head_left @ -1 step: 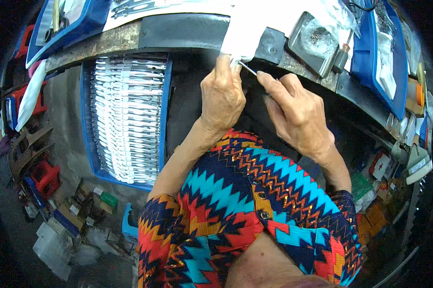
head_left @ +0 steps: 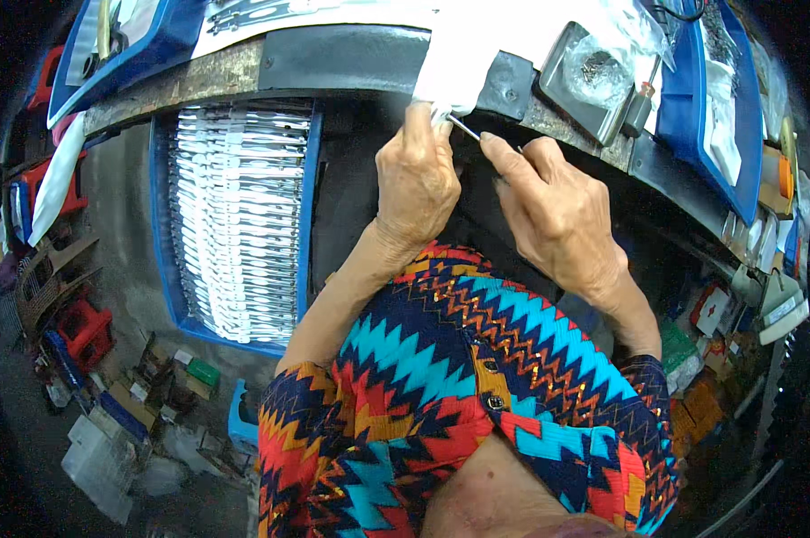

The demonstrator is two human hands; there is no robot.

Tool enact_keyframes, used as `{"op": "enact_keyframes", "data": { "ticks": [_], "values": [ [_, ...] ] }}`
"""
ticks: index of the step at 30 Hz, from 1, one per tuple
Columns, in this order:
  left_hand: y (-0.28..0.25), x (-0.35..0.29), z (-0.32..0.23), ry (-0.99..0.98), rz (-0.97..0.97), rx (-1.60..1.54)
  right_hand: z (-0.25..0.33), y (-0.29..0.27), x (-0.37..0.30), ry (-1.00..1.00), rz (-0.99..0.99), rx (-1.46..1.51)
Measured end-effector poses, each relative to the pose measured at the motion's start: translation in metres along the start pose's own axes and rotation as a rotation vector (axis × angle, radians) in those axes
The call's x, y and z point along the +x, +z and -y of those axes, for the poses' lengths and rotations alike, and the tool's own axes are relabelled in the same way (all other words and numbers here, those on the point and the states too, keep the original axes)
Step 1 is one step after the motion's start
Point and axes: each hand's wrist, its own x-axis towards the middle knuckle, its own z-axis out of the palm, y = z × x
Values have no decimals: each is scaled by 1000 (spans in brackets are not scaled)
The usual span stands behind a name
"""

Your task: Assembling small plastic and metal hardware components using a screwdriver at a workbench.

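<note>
My left hand (head_left: 418,175) is closed in a pinch at the bench's front edge, its fingertips against a glaring white sheet (head_left: 459,67) hanging over that edge. Whatever small piece sits between those fingertips is too bright and small to name. A thin metal rod (head_left: 465,128) runs from there to my right hand (head_left: 556,211), whose fingers are closed on its near end. Most of the rod's grip is hidden by the fingers. Below left of the bench, a blue crate (head_left: 311,193) holds closely stacked rows of white and metal strip-like parts (head_left: 239,224).
On the bench at right are a dark tray (head_left: 556,79), a clear bag of small parts (head_left: 595,72), a screwdriver (head_left: 638,109) and a blue bin (head_left: 688,99). Another blue bin (head_left: 167,45) stands at far left. Red stools (head_left: 84,332) and boxes crowd the floor.
My right hand has shifted slightly, its fingers rolling a little around the rod. My left hand and the white sheet look the same.
</note>
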Motion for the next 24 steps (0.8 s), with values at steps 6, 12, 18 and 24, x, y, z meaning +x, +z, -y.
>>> {"op": "enact_keyframes", "data": {
  "ticks": [6, 12, 18, 24],
  "values": [
    [4, 0, -1, 14, -7, -4, -6, 4, 2, -222, -84, -291],
    [3, 1, 0, 58, -2, 12, -7, 3, 6, -217, 9, -191],
    [5, 1, 1, 60, -22, -1, -4, 3, 7, -32, 117, -4],
    [10, 1, 3, 125, -66, 88, -14, -1, 10, 697, 124, 1199]
  ]
}}
